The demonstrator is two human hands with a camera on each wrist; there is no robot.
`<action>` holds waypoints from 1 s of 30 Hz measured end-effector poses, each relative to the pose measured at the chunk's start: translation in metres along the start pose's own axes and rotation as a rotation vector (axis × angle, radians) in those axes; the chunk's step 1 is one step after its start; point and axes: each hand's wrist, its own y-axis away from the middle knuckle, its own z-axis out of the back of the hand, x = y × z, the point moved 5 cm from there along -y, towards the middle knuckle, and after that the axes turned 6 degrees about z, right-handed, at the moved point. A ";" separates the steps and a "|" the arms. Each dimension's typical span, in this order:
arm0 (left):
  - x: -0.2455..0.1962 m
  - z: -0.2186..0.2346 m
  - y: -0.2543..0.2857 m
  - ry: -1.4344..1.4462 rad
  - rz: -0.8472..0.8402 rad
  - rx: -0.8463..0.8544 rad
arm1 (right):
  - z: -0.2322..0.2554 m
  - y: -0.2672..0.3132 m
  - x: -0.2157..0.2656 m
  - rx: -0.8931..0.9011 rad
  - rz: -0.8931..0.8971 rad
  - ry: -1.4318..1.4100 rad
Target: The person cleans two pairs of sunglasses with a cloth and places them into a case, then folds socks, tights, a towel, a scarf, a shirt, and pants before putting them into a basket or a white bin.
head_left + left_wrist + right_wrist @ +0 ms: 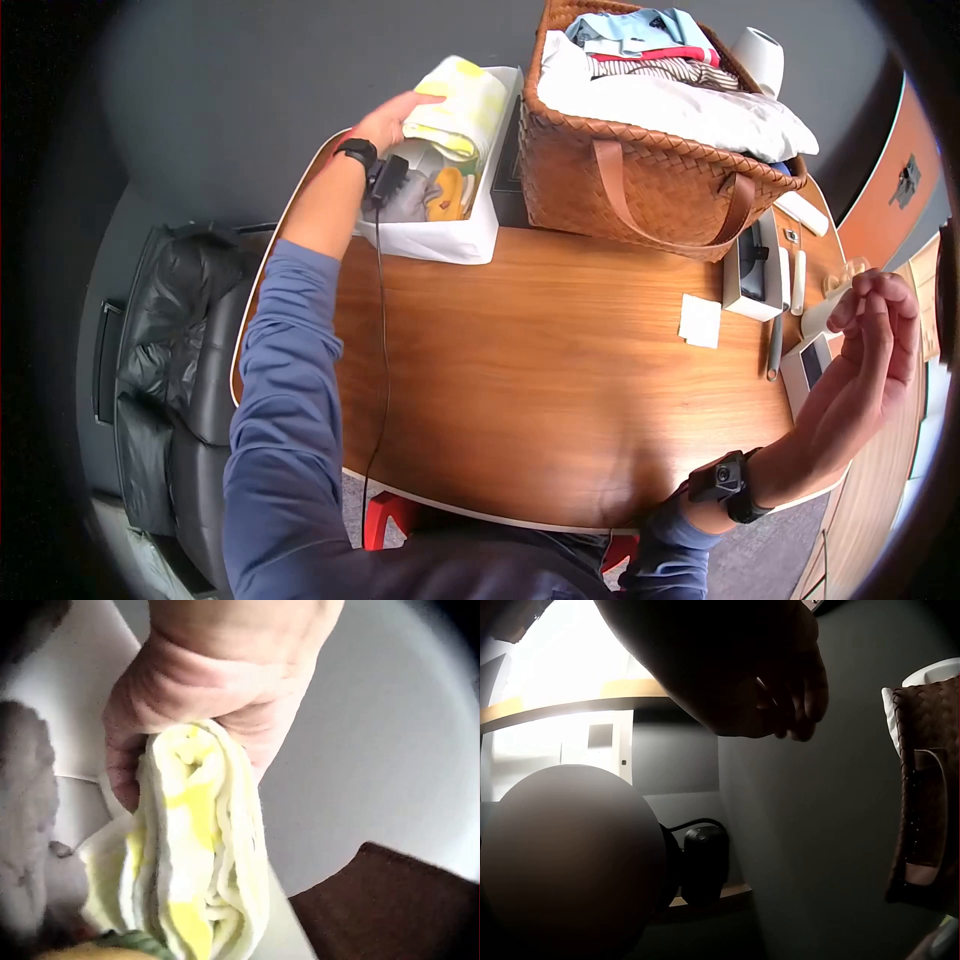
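Observation:
My left hand (385, 122) grips a folded yellow-and-white cloth (458, 100) at the far end of a white fabric bin (440, 243). In the left wrist view the cloth (187, 847) shows its layered, rolled edge, with the fingers on one side and part of the hand hidden behind it. Inside the bin lie a grey soft item (408, 203) and a mustard-yellow one (446, 194). Raised over the table's right side, my right hand (872, 340) has loosely bent fingers and holds nothing; it appears dark in the right wrist view.
A brown woven basket (570, 185) heaped with clothes stands right of the bin. Along the table's right edge are an open white box (752, 285), a dark-handled tool (775, 345) and a white paper square (700, 320). A cable (382, 350) runs from my left wrist across the wooden table (520, 380).

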 end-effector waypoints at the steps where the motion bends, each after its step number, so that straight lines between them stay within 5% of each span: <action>1: -0.011 0.002 0.007 0.012 -0.042 0.012 | 0.000 0.000 0.000 0.004 0.001 -0.001; 5: -0.059 0.005 0.074 0.227 -0.202 0.106 | -0.002 0.002 0.006 0.018 0.009 -0.029; 9: -0.092 0.035 0.177 0.258 -0.375 0.005 | -0.012 0.004 0.013 0.023 0.034 -0.057; 14: -0.077 0.040 0.321 0.241 -0.497 -0.041 | -0.037 0.017 0.024 0.097 -0.018 -0.109; 18: -0.043 0.030 0.401 0.017 -0.471 -0.208 | -0.072 0.075 0.013 0.498 -0.405 -0.460; 21: 0.001 -0.038 0.434 -0.586 -0.531 -0.372 | -0.076 0.159 -0.001 0.785 -0.931 -0.718; 24: 0.078 -0.160 0.442 -1.482 -0.537 -0.530 | -0.071 0.240 -0.007 0.734 -1.353 -0.829; 25: 0.121 -0.190 0.433 -1.637 -0.706 -0.481 | -0.069 0.258 -0.007 0.692 -1.426 -0.844; 28: 0.206 -0.249 0.412 -1.548 -0.695 -0.220 | -0.058 0.277 -0.022 0.585 -1.422 -0.870; 30: 0.207 -0.271 0.420 -1.154 -0.700 -0.004 | -0.051 0.262 -0.019 0.457 -1.335 -0.770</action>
